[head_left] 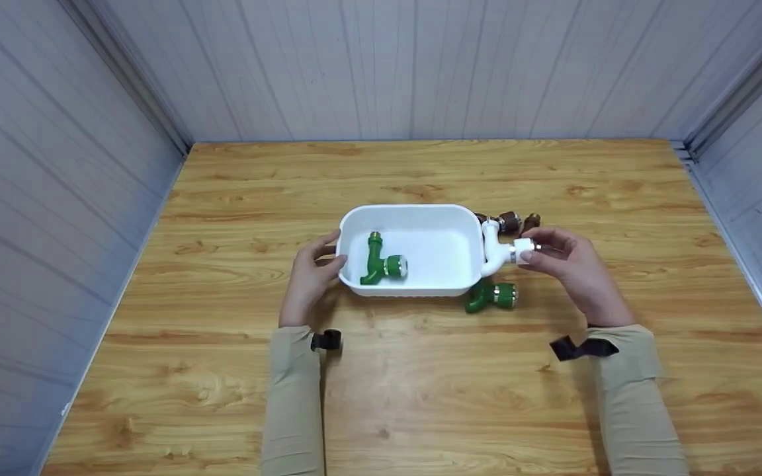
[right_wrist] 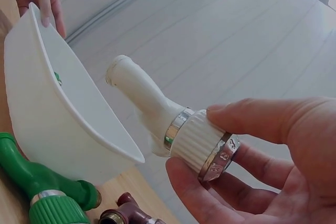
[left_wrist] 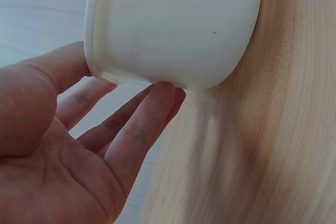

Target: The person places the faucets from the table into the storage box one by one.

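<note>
A white plastic tub (head_left: pixel 447 261) sits on the table with a green tap (head_left: pixel 374 261) lying inside it. My left hand (head_left: pixel 313 274) holds the tub's left end, thumb over the rim and fingers against the outer wall (left_wrist: pixel 173 30). In my right hand (head_left: pixel 569 264), thumb and fingers pinch the ribbed knob of a white tap (right_wrist: pixel 149 95). That tap is up off the table beside the tub's right end, its body reaching toward the rim. Below it on the table is another green tap (head_left: pixel 493 295), partly hidden by the tub.
Behind the white tap lie a brown tap (head_left: pixel 508 222) and another brown piece (head_left: pixel 532 221), both partly covered. The wooden table (head_left: pixel 421 390) meets pale panelled walls (head_left: pixel 381 73) at the back and sides. A black strap (head_left: pixel 583 347) hangs from each wrist.
</note>
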The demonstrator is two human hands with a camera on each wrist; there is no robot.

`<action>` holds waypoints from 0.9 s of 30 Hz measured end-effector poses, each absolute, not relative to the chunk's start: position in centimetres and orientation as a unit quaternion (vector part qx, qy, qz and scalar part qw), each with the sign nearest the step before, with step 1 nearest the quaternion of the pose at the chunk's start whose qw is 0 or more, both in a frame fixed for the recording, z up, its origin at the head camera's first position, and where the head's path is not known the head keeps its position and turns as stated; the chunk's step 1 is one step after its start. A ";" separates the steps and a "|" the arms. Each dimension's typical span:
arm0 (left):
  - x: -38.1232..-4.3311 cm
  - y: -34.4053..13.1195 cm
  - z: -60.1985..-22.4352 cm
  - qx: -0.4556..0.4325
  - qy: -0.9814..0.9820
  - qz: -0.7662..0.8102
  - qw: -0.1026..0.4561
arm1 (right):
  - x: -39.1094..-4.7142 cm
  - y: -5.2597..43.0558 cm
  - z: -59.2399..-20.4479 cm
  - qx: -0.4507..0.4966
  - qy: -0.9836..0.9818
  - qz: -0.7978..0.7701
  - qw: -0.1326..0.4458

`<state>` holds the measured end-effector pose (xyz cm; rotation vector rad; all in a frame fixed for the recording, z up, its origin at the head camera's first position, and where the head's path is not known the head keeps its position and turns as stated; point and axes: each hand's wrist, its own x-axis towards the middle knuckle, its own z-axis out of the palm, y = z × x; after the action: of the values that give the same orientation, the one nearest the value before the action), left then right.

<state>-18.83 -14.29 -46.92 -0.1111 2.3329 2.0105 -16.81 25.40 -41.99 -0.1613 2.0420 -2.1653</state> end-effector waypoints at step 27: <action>-18.6 -14.3 -45.6 -0.023 0.748 0.661 0.046 | -17.4 23.2 -42.4 -0.064 0.676 -0.728 0.092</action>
<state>-18.57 -14.31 -45.57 -0.0689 2.2851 2.0191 -17.35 23.24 -42.37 -0.1888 2.0070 -2.1632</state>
